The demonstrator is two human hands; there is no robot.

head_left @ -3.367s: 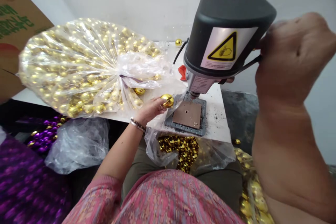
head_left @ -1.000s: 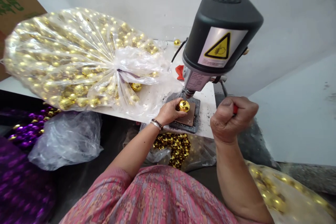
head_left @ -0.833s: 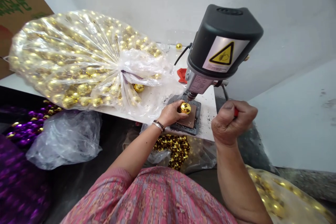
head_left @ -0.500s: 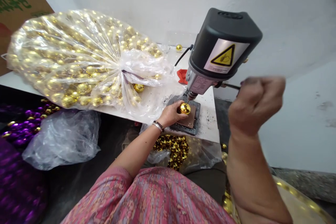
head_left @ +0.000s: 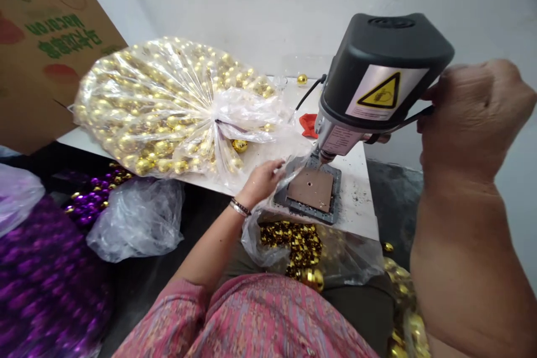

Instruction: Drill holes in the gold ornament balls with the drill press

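My left hand (head_left: pixel 265 180) is beside the left edge of the drill press base (head_left: pixel 335 196), its fingers closed on the thin edge of a clear plastic bag (head_left: pixel 260 240). My right hand (head_left: pixel 478 114) grips the lever (head_left: pixel 409 122) on the right side of the black and grey drill press (head_left: pixel 386 61). Under the drill bit lies a brown board (head_left: pixel 312 187) with a small hole and dark crumbs, no ball on it. Below the table edge, gold faceted balls (head_left: pixel 300 246) fill the plastic bag, with a larger one (head_left: pixel 314 278) at its near side.
A big tied bag of gold balls (head_left: pixel 155 112) covers the table's left part. Behind are a red scrap (head_left: pixel 309 125) and a loose gold ball (head_left: pixel 301 79). Purple balls (head_left: pixel 46 285) and crumpled plastic (head_left: pixel 136 221) are at left, by a cardboard box (head_left: pixel 54 56).
My left hand has let go of the gold ball, which is off the board, and moved left onto the plastic. My right hand has risen with the lever. The view has shifted left.
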